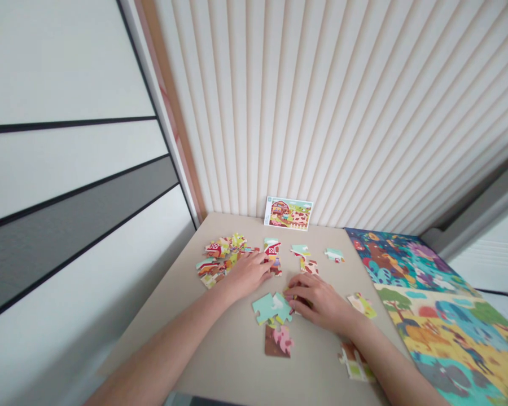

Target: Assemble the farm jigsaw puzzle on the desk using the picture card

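Note:
My left hand (249,274) lies on the beige table (232,361), its fingers stretched toward a red barn puzzle piece (273,251). My right hand (319,299) rests curled over a small yellow piece (293,298) beside two joined pale teal pieces (271,307). A brown and pink piece (278,341) lies just in front of them. A heap of loose pieces (222,258) sits left of my left hand. Against the ribbed wall stands a reference card (288,213) showing a farm picture.
Loose pieces lie apart at the back (334,255), by my right wrist (362,304) and under my right forearm (355,363). A large finished colourful puzzle (432,304) covers the table's right side. A panelled wall rises on the left.

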`<state>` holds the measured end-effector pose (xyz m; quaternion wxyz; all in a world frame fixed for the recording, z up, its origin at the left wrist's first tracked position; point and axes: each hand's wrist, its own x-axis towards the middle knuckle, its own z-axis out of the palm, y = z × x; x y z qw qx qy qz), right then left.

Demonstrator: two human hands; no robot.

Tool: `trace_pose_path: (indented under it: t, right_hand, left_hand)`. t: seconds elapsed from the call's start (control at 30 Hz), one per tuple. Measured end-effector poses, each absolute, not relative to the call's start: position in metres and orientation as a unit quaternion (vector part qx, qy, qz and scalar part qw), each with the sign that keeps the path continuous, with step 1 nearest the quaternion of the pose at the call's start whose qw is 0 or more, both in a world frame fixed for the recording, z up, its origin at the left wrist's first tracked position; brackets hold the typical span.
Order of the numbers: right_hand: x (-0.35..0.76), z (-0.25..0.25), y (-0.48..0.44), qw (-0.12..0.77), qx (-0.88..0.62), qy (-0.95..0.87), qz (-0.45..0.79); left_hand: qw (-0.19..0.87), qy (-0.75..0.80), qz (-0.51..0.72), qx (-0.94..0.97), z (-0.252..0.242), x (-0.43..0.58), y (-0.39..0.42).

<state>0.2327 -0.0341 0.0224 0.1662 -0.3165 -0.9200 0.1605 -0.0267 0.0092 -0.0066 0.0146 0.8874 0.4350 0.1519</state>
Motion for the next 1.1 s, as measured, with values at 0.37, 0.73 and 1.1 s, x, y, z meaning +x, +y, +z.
trace_pose_path:
  t: [0.37,0.73,1.1]
  right_hand:
    - [0.233,0.025,-0.035,0.157,-0.316,-0.92,0.168]
    - [0.234,0.021,-0.036,0.176,-0.31,-0.922,0.151]
    - [0.235,0.016,-0.036,0.163,-0.309,-0.927,0.139]
  left_hand:
    - [0.019,0.408,0.143,0.901,0.0,-0.035,0.012]
    - [-0.044,0.466,0.082,0.88,0.03,-0.05,-0.078]
    - [-0.009,0.603,0.215,0.768,-0.034,-0.119,-0.143]
